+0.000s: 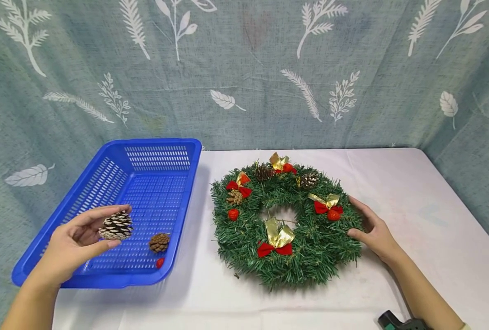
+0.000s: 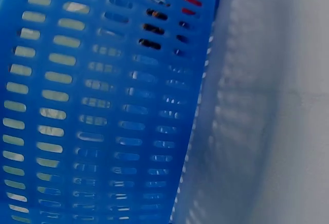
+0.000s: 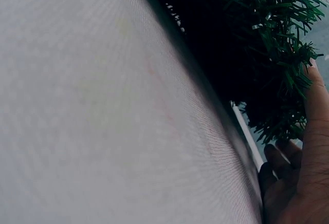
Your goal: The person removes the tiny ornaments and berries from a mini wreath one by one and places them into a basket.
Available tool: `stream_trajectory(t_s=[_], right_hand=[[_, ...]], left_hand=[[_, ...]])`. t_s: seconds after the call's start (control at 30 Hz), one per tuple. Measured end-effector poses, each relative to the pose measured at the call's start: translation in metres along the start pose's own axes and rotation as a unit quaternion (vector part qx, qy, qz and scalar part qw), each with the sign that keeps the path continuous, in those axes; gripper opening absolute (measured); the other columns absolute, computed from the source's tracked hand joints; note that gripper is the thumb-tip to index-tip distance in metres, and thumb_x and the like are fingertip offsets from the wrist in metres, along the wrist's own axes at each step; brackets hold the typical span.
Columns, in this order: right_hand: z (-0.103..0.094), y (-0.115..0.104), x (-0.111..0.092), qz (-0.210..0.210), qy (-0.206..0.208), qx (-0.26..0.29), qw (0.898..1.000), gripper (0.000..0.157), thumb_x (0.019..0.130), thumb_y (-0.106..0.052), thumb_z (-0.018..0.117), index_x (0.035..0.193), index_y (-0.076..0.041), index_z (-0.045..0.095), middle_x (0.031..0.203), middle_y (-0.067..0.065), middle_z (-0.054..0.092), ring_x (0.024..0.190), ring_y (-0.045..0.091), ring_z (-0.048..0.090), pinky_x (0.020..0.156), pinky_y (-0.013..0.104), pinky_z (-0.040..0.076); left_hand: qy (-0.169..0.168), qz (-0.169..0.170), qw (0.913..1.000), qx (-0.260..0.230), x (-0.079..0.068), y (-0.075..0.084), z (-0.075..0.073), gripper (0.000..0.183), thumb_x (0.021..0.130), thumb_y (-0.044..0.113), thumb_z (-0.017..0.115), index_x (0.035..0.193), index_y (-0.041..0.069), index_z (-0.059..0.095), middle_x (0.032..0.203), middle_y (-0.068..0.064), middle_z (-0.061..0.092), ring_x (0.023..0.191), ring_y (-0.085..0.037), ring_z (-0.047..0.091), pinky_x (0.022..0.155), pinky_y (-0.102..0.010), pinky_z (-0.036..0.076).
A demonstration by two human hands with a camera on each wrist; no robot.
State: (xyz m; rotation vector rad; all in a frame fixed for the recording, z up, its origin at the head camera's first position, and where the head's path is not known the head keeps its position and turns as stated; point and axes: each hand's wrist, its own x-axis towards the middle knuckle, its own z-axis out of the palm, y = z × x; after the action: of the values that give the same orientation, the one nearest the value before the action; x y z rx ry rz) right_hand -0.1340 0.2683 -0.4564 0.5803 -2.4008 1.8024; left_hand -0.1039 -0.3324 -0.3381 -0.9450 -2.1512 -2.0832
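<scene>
So the left hand (image 1: 73, 240) pinched a white-tipped pinecone (image 1: 116, 225) over the blue basket (image 1: 116, 279), while the right hand (image 1: 372, 231), loosely curved, gripped the wreath's (image 1: 314, 250) right edge (bows and all) on the desk (image 1: 430, 211).

A dark pine cone (image 1: 116, 225) with pale-tipped scales is pinched between the left hand's (image 1: 68, 240) thumb and fingers, above the blue basket (image 1: 188, 197). The round green wreath (image 1: 314, 247) lies flat on the white surface (image 1: 413, 183), trimmed with red-and-gold bows (image 1: 275, 249), its right edge held by the right hand (image 1: 376, 231).
</scene>
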Motion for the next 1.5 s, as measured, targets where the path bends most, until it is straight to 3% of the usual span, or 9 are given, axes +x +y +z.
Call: stream_trajectory(t_s=[0.23,0.37,0.9,1.3,1.5], right_hand=[[0.0011,-0.0001,-0.0005,0.007,-0.002,-0.003,1.0,0.076,0.084,0.006,0.064,0.149,-0.006,0.026,0.145,-0.019,0.033,0.13,-0.009,0.03,0.101,0.003,0.027],[0.0006,-0.0005,-0.0005,0.007,-0.002,-0.006,1.0,0.076,0.084,0.006,0.064,0.149,-0.006,0.026,0.145,-0.018,0.033,0.13,-0.009,0.03,0.1,0.003,0.027],[0.001,0.0004,0.0004,0.009,-0.003,-0.007,1.0,0.076,0.084,0.005,0.064,0.149,-0.007,0.026,0.145,-0.018,0.033,0.13,-0.009,0.029,0.1,0.003,0.027],[-0.0006,-0.0012,0.001,0.008,0.002,-0.016,1.0,0.076,0.084,0.004,0.065,0.149,-0.007,0.027,0.146,-0.018,0.032,0.129,-0.009,0.03,0.1,0.003,0.027],[0.0,-0.0016,0.0004,0.005,0.002,-0.014,1.0,0.076,0.084,0.006,0.064,0.149,-0.006,0.027,0.146,-0.019,0.032,0.129,-0.009,0.03,0.099,0.003,0.028]], left_hand=[[-0.004,-0.098,0.9924,0.074,-0.0014,0.0006,-0.0027,0.058,0.077,-0.028,0.054,0.132,-0.016,0.039,0.135,-0.002,0.055,0.121,-0.009,0.053,0.096,-0.018,0.046],[-0.025,-0.129,0.9863,0.099,-0.0019,-0.0004,-0.0032,0.057,0.079,-0.023,0.057,0.133,-0.015,0.039,0.138,-0.002,0.053,0.124,-0.007,0.05,0.1,-0.015,0.041],[-0.039,-0.129,0.9869,0.089,-0.0025,0.0,-0.0026,0.059,0.077,-0.023,0.06,0.131,-0.014,0.042,0.133,0.0,0.057,0.124,-0.006,0.05,0.097,-0.014,0.043],[-0.119,-0.165,0.9754,0.083,0.002,-0.0073,-0.002,0.056,0.08,-0.015,0.064,0.132,-0.01,0.044,0.135,-0.004,0.055,0.127,-0.002,0.046,0.099,-0.012,0.04],[-0.137,-0.191,0.9694,0.072,0.0037,-0.0067,-0.0011,0.055,0.081,-0.011,0.065,0.132,-0.006,0.046,0.136,-0.006,0.054,0.127,-0.001,0.045,0.093,-0.019,0.049]])
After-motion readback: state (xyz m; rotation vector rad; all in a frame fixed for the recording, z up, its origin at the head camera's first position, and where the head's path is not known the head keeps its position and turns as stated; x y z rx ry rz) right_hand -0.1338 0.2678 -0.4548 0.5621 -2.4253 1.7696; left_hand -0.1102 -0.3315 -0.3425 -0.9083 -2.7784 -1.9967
